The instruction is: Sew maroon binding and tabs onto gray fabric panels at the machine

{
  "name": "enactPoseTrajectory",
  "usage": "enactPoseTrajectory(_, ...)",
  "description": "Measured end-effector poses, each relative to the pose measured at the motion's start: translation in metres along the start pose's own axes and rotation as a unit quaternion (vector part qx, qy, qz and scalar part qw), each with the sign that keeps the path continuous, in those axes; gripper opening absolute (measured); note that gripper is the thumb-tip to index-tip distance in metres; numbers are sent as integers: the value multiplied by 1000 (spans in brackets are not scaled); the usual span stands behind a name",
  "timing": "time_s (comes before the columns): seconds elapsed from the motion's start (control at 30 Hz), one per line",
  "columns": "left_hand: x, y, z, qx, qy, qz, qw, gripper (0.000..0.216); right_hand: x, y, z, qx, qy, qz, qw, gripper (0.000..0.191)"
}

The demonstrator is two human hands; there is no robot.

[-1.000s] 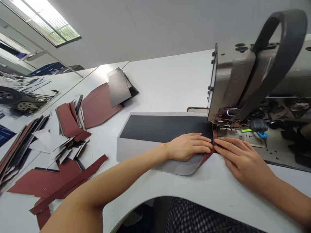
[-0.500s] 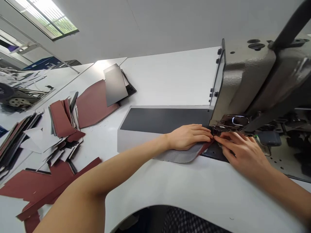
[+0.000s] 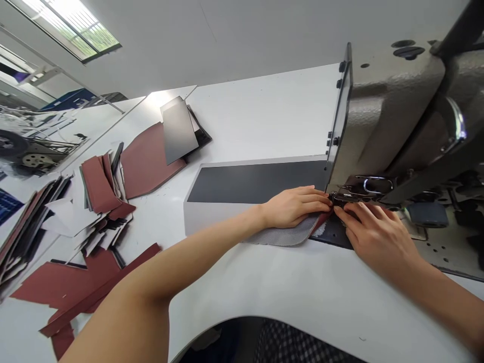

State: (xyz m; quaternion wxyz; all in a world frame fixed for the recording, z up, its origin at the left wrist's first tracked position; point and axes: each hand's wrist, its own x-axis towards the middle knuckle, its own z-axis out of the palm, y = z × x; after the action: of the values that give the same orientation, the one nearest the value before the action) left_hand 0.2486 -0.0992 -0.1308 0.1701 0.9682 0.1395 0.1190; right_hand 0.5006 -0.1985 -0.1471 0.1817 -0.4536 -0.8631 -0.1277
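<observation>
My left hand (image 3: 297, 205) lies flat with fingers stretched out on a grey fabric-backed panel (image 3: 217, 217), close to the needle area of a sewing machine (image 3: 363, 121). A dark strip (image 3: 242, 181) covers the panel's far part. Beside the left fingertips, a dark red edge (image 3: 320, 222) shows at the panel's curved right end. My right hand (image 3: 372, 232) is on the other side of the presser foot (image 3: 335, 197), its index fingertip close to that edge and the thumb apart from it. The machine head partly hides the other right fingers.
Dark red cut pieces (image 3: 60, 282) lie on the white table (image 3: 234, 287) at left, near a stack of mixed pieces (image 3: 30, 227). Farther back, a dark grey sheet (image 3: 179, 131) overlaps a large red piece (image 3: 141, 161). Another machine (image 3: 34, 151) stands at far left.
The panel's curved near edge has shifted slightly away from me, baring more of the machine's dark plate. Both hands stay close to the presser foot. The view has shifted a little.
</observation>
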Motion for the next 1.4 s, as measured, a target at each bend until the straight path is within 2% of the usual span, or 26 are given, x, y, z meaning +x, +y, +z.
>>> enactPoseTrajectory(0.33, 2, 2, 0, -3, 11, -17, 1000, 38, 6, 1, -1, 12, 23, -23, 999, 38)
enactPoseTrajectory(0.5, 0, 9, 6, 3, 36, -19, 999, 35, 4, 5, 2, 43, 24, -6, 999, 35)
enactPoseTrajectory(0.57, 0, 24, 15, 17, 58, -61, 996, 34, 2, 7, 4, 74, 28, 13, 997, 33)
enactPoseTrajectory(0.7, 3, 62, 37, 61, 114, -189, 973, 39, 1, 8, 7, 118, 54, 34, 991, 31)
enactPoseTrajectory(0.8, 5, 77, 45, 69, 113, -222, 966, 40, 1, 7, 8, 130, 45, 53, 989, 32)
enactPoseTrajectory(1.17, 9, 70, 39, 66, 107, -218, 968, 39, 2, 7, 4, 160, 18, 85, 983, 35)
enactPoseTrajectory(1.27, 7, 70, 40, 76, 126, -183, 972, 40, 0, 9, -3, 207, -5, 120, 971, 33)
enactPoseTrajectory(1.4, 3, 67, 42, 90, 143, -105, 980, 38, -7, 11, -17, 256, -39, 158, 953, 30)
